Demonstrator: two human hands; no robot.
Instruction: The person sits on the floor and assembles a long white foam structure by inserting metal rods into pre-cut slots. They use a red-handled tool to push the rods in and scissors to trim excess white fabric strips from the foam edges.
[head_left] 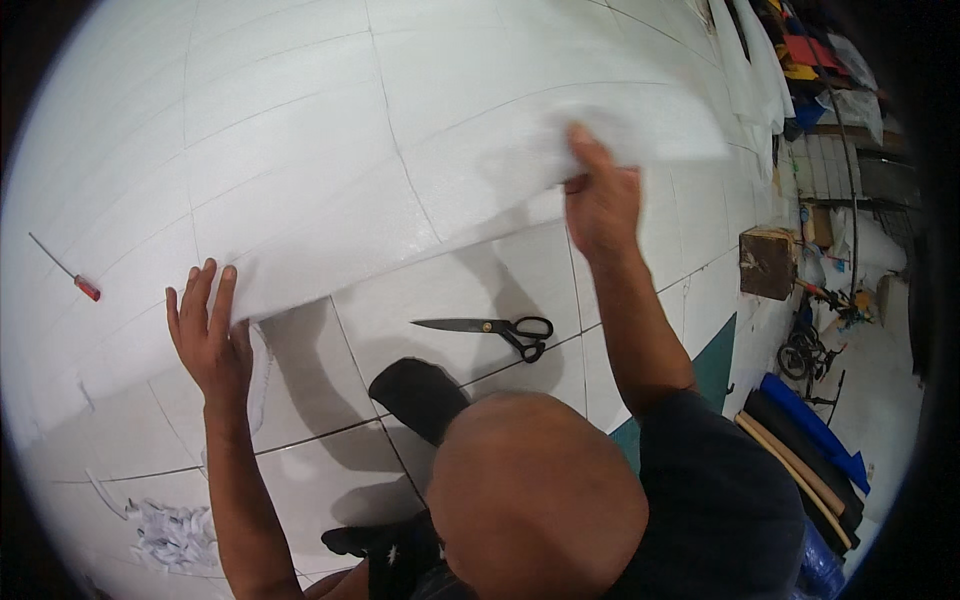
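Note:
A thin, see-through white sheet (330,240), like packing foam, spreads over the tiled floor, and the floor lines show through it. My right hand (603,205) is closed on its near edge on the right, thumb on top, with the sheet lifted and blurred there. At the left end of the same edge, my left hand (210,345) lies on the sheet with fingers stretched out and apart. Between my hands, on the bare tiles, black-handled tailor's scissors (490,328) lie with their blades together, pointing left.
A red-handled screwdriver (80,280) lies at the far left. White scraps (175,535) are heaped at the lower left. My bare knee (540,480) is close below the scissors. To the right stand a brown box (767,263), rolls of material (800,460) and a small bicycle (805,350).

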